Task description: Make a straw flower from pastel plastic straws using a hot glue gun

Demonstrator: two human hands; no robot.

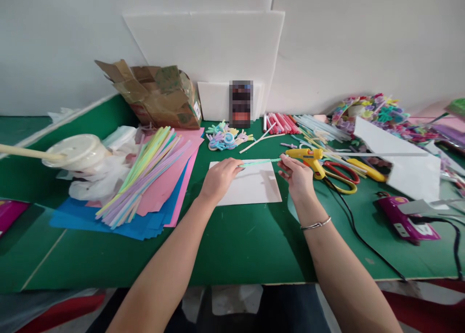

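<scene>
A mint-green pipe cleaner (259, 162) stretches level between my two hands, above a white sheet (254, 185) on the green table. Its left end is pinched in my left hand (222, 175). The right end sits between the thumb and fingers of my right hand (296, 174), which has a bracelet at the wrist. Close to my right fingertips lies a yellow hot glue gun (307, 158). Beyond the sheet is a small pile of coiled pastel pipe-cleaner shapes (227, 136).
Loose pastel pipe cleaners (145, 178) lie on coloured sheets at left, near a lidded white tub (78, 153) and a cardboard box (160, 95). Scissors (343, 173), a cable and a purple power strip (405, 216) are at right. A phone (241, 103) stands at the back.
</scene>
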